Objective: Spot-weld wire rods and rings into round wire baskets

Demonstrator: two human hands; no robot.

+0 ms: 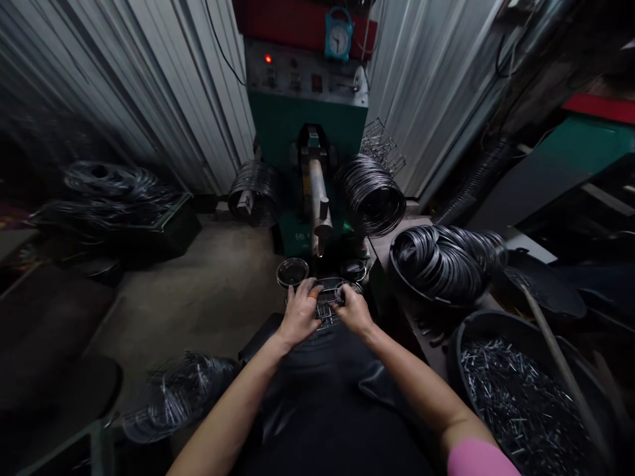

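A small welded wire rack [326, 312] sits low in front of me, just above the dark cloth on my lap. My left hand [300, 309] grips its left side, thumb at the near edge and fingers reaching over the far wires; an orange band circles one finger. At the rack's right side, my right hand [353, 307] is closed with curled fingers; what they pinch is too small to make out. Beyond the hands stand a round dish [292, 272] on the left and another round dish [353, 270] on the right, with dark contents.
A green machine [310, 109] with a metal arm [318, 192] rises ahead. Wire ring bundles [374, 196] hang beside it. At right are coiled rings [436, 261] and a tub [461, 344] of short metal pieces. Wire parts [173, 396] lie at lower left.
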